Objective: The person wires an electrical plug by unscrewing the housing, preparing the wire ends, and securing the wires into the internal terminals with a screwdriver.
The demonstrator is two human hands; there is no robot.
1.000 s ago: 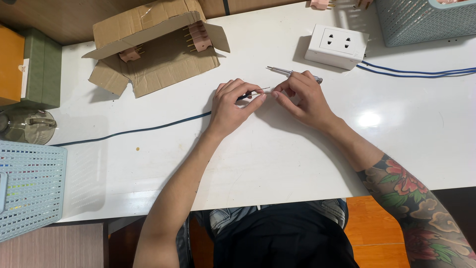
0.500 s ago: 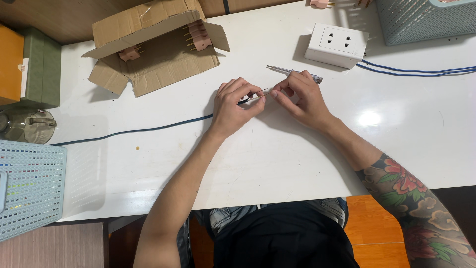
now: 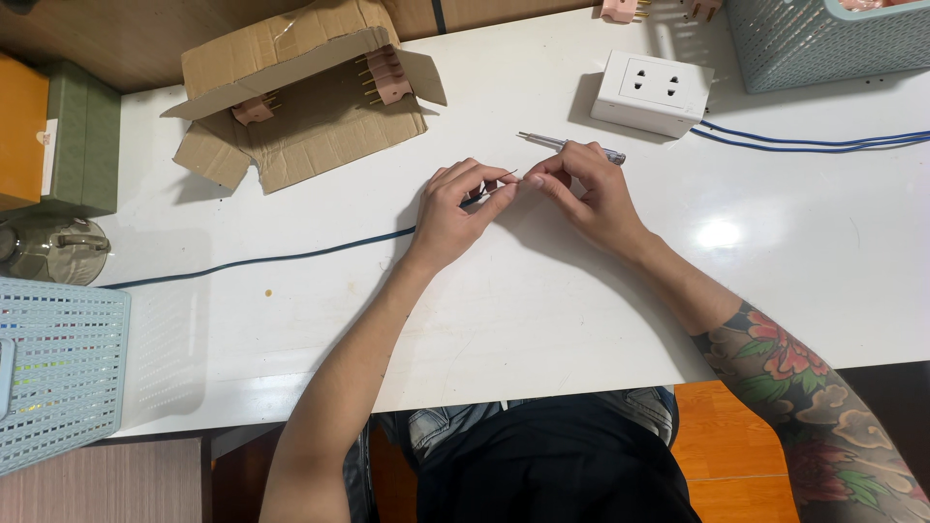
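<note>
Near the centre of the frame, the left hand [image 3: 455, 208] pinches the end of a dark blue cable [image 3: 262, 260] that trails toward the left edge of the white table [image 3: 542, 320]. The right hand [image 3: 586, 194] meets it fingertip to fingertip, gripping what seems to be a thin bare wire end [image 3: 506, 177]. Just above the right hand lies a screwdriver [image 3: 567, 145], with a white socket box [image 3: 654, 92] further toward the upper right.

both hands meeting mid-table [image 3: 581, 320], left hand [image 3: 453, 208] and right hand [image 3: 588, 189] pinching the cable [image 3: 262, 260] end between them, cable trailing off left, screwdriver [image 3: 562, 144] just behind the right hand, socket box [image 3: 652, 92] further back right, open cardboard box [image 3: 300, 97] back left, mesh basket [image 3: 58, 368] at near left edge
</note>
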